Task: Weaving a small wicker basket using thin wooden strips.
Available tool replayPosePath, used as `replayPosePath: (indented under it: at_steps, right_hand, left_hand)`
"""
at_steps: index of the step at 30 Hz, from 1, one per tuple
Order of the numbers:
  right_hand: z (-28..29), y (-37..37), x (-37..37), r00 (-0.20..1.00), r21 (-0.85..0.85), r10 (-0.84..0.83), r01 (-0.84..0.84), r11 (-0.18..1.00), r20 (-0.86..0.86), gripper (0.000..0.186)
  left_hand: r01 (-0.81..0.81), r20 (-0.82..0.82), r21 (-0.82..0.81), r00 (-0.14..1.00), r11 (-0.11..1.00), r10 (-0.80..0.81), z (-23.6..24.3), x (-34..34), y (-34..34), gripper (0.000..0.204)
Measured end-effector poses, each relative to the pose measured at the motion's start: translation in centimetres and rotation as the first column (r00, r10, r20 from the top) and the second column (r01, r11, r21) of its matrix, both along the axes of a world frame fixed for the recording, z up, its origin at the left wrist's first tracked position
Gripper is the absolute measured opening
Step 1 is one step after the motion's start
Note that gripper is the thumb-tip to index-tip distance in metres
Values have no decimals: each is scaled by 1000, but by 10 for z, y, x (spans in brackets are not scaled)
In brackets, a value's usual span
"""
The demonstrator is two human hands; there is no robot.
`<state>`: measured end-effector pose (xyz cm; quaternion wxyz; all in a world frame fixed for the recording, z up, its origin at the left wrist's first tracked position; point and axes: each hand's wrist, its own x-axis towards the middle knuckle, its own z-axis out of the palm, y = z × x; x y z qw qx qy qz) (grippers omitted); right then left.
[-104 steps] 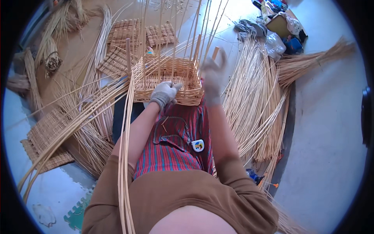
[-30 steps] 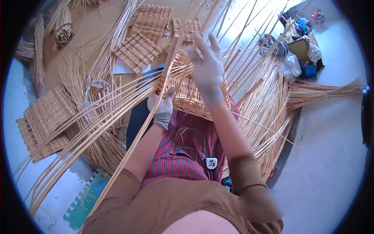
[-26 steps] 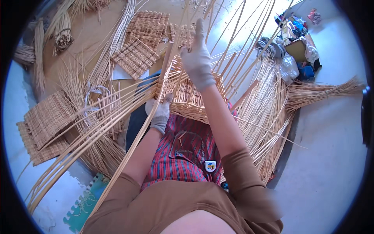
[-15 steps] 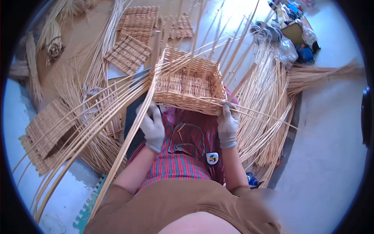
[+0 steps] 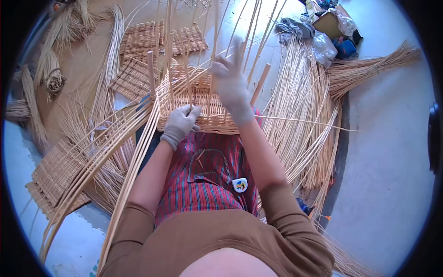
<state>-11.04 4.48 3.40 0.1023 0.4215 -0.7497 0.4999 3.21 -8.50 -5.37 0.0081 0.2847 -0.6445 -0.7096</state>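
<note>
A wicker basket [image 5: 203,122] under weaving rests over my lap, with long upright cane stakes [image 5: 170,51] rising from its rim. My left hand [image 5: 181,123], in a grey-white work glove, is closed on its near rim, thumb and fingers pinching where a stake comes up. Raised above the basket's right part, my gloved right hand [image 5: 232,90] has its fingers up and apart among the stakes; motion blurs it somewhat, and no held thing shows. A bundle of long weaving canes [image 5: 115,134] sweeps from the left corner toward me.
Woven panels [image 5: 127,76] lie beyond the basket, with another woven piece [image 5: 60,171] at left. Loose cane [image 5: 300,129] spreads over the floor at right, beside a tied bundle [image 5: 369,71]. A tape measure [image 5: 239,185] sits on the striped apron [image 5: 203,198].
My left hand has moved from beside the canes onto the near rim. My right hand has left the right corner and risen over the basket. The basket appears further left and lower.
</note>
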Motion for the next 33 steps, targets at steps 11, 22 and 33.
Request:
replayPosePath:
  at_steps: [11,22,33]
  right_hand:
    - [-47,99,57,824,-283,38,150,947,566,16]
    - [-21,151,2,657,-122,-241,456,882,714,29]
    - [30,101,-76,848,-491,-30,335,805,529,38]
  left_hand:
    - [-161,-64,-741,983,652,171,23,-28,11,50]
    - [252,116,-334,967,908,-225,14,-56,77,31]
    - [-114,-188,-684,982,721,-23,42,-40,90,47]
